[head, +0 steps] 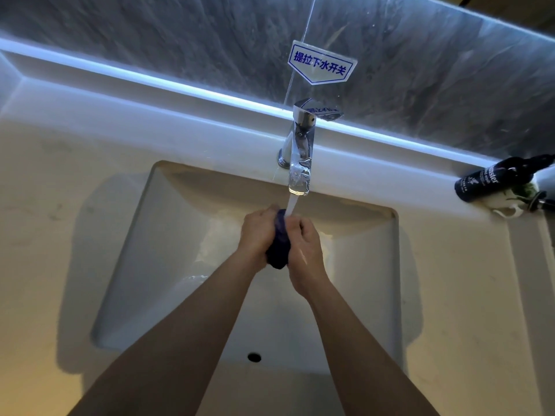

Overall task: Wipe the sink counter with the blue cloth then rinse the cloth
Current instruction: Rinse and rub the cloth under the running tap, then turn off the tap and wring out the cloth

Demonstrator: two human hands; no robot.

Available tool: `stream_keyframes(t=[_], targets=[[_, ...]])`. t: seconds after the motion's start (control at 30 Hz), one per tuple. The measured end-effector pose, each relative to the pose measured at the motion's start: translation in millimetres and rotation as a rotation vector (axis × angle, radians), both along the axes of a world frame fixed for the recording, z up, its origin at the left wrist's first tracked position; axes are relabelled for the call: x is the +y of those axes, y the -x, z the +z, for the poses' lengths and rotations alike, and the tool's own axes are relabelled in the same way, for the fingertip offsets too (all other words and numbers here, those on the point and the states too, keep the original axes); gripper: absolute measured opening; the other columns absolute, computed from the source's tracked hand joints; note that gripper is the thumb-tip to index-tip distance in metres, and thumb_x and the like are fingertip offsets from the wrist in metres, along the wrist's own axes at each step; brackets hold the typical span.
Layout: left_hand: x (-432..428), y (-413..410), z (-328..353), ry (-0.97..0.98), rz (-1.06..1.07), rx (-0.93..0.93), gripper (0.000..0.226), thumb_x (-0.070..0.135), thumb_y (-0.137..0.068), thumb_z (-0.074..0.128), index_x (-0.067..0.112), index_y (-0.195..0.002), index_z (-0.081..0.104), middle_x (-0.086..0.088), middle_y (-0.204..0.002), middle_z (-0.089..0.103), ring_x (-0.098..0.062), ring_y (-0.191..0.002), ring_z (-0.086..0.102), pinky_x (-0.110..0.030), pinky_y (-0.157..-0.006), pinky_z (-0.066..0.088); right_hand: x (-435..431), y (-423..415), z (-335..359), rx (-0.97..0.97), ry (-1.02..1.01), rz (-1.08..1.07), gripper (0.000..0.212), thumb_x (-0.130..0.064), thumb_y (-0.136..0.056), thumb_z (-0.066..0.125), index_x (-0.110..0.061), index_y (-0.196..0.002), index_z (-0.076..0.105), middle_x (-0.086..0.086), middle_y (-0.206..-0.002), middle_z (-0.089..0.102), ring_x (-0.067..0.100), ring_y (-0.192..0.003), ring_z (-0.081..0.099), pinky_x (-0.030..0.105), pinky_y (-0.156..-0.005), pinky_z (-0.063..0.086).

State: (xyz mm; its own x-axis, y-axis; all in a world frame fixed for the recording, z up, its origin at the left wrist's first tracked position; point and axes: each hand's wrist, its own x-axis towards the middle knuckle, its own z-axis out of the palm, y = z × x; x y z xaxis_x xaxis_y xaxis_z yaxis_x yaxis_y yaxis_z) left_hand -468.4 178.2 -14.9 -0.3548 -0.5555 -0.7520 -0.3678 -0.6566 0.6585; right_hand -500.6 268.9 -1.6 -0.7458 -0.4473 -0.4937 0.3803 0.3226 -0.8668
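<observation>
A pale cream stone counter (60,235) fills the view, with one white rectangular sink basin (126,265) sunk into its middle and a dark grey marbled wall (180,34) behind, lit along its foot by a bright strip of light. On the wall, far and right of centre, hangs one clear plastic sign (321,63) with blue Chinese characters reading "提拉下水开关". Below it stands one chrome tap (300,154), its glossy top mirroring the sign, and one stream of water (290,205) runs from its spout. At the far right edge of the counter, one dark bottle (492,180) lies on its side; the white lettering on it is only partly readable, ending in "nster". It rests against something pale and crumpled that I cannot identify.

Over the basin, my two bare forearms reach forward. My left hand (255,235) and right hand (306,244) are both closed around one bunched dark blue cloth (279,244), pressed between them directly under the running water. The water strikes the top of the cloth and my right fingers. The basin holds a wet sheen and some water, and one small round overflow hole (254,357) shows in its near wall.
</observation>
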Motion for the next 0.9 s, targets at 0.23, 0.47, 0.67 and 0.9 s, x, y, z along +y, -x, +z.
stream_keyframes(t=[0.23, 0.47, 0.67, 0.9], targets=[[19, -24, -7, -0.530, 0.148, 0.343, 0.046, 0.039, -0.096, 0.068, 0.009, -0.130, 0.069, -0.019, -0.127, 0.072, -0.036, -0.115, 0.070, -0.046, -0.085, 0.061, 26, 2, -14, 0.447, -0.251, 0.238, 0.052, -0.058, -0.098, 0.036, -0.027, -0.137, 0.053, -0.003, -0.137, 0.055, 0.021, -0.130, 0.050, 0.042, -0.112, 0.040], [17, -33, -1, -0.472, 0.221, 0.517, 0.039, 0.027, -0.100, 0.059, 0.004, -0.132, 0.060, -0.024, -0.122, 0.068, -0.038, -0.095, 0.070, -0.043, -0.075, 0.061, 27, 39, 26, 0.712, -0.225, 0.257, 0.058, -0.047, -0.106, 0.035, -0.028, -0.160, 0.037, -0.003, -0.168, 0.039, 0.016, -0.154, 0.032, 0.049, -0.127, 0.021], [7, -31, 10, -0.475, 0.181, 0.490, 0.044, 0.036, -0.098, 0.059, 0.005, -0.130, 0.064, -0.021, -0.121, 0.070, -0.037, -0.096, 0.070, -0.042, -0.084, 0.057, -25, 79, 85, 1.121, -0.121, 0.300, 0.057, -0.031, -0.110, 0.046, -0.017, -0.163, 0.034, 0.004, -0.174, 0.025, 0.023, -0.161, 0.021, 0.013, -0.119, 0.007], [2, -30, 22, -0.486, 0.143, 0.499, 0.050, 0.044, -0.103, 0.048, 0.003, -0.122, 0.070, -0.021, -0.118, 0.075, -0.034, -0.095, 0.077, -0.045, -0.092, 0.053, -18, 77, 80, 1.158, -0.141, 0.340, 0.054, -0.030, -0.108, 0.046, -0.011, -0.159, 0.042, 0.009, -0.168, 0.038, 0.021, -0.155, 0.034, 0.017, -0.121, 0.019]])
